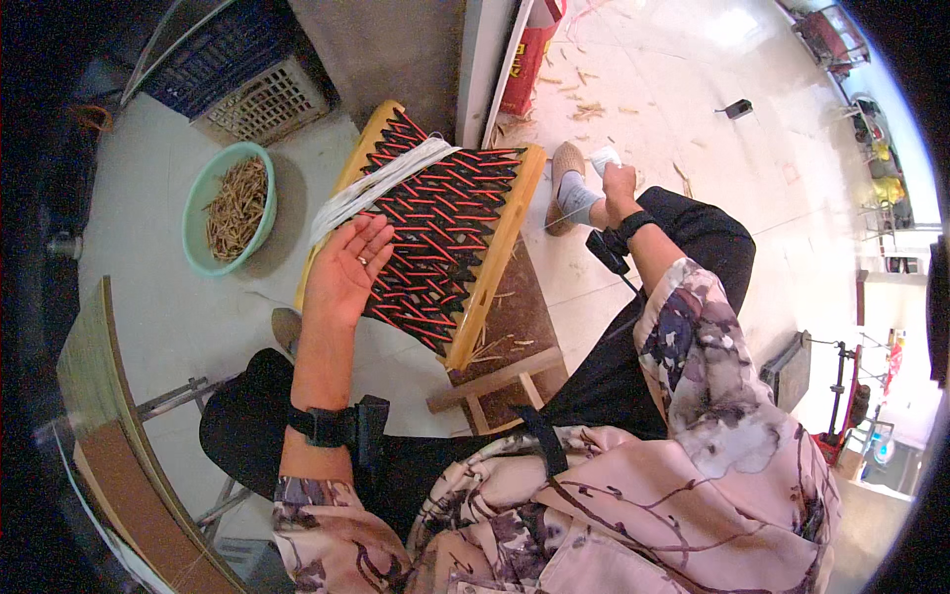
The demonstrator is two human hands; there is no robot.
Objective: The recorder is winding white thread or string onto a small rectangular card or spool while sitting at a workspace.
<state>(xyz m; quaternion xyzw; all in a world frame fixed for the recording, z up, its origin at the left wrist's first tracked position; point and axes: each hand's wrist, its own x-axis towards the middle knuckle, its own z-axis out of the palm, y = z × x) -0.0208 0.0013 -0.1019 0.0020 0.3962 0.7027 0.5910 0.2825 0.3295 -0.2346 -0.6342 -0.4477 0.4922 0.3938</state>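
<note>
Before me stands a low stool with a yellow wooden frame (496, 269) and a seat of woven black and red cord (445, 200). A bundle of white strands (393, 178) lies slantwise across the seat. My left hand (347, 266) is palm up at the seat's left side, beside the lower end of the strands; a ring is on one finger. Out to the right, my right hand (620, 187) grips a small white bundle (604, 159), too small to tell its material. A thin pale line runs near the right wrist toward the stool.
A mint-green basin (191, 215) of short brown sticks (236, 208) stands on the left, near plastic crates (260, 104). Sticks litter the floor (586, 111) by a red bag (528, 70). A small wooden stool (497, 390) lies between my legs. A board (111, 386) stands at left.
</note>
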